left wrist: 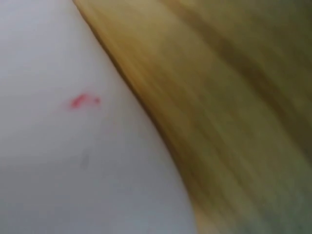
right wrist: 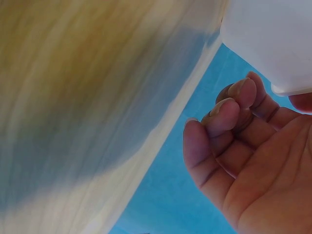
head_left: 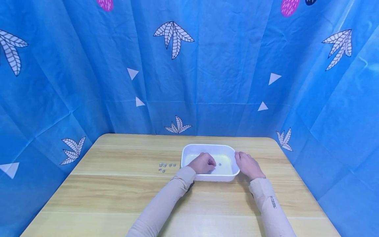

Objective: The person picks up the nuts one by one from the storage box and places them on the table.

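A white plastic tray [head_left: 189, 147] sits on the table. Inside it, my left hand [head_left: 202, 163] reaches low with curled fingers; whether they hold anything is hidden. One small silvery metal piece [head_left: 220, 164] lies on the tray floor, just right of those fingers. At the tray's right end, my right hand [head_left: 249, 165] grips the rim. The right wrist view shows the fingers of my right hand [right wrist: 263, 146] curled beside the tray [right wrist: 265, 44], partly out of frame. Left of the tray, several small silvery metal pieces [head_left: 164, 165] lie loosely grouped, too small to name.
The wood-grain table [head_left: 112, 187] extends around the tray. A blue patterned curtain [head_left: 219, 82] hangs behind it and along both sides. Only the tray's white wall [left wrist: 63, 146], with a red mark, and the tabletop show in the left wrist view.
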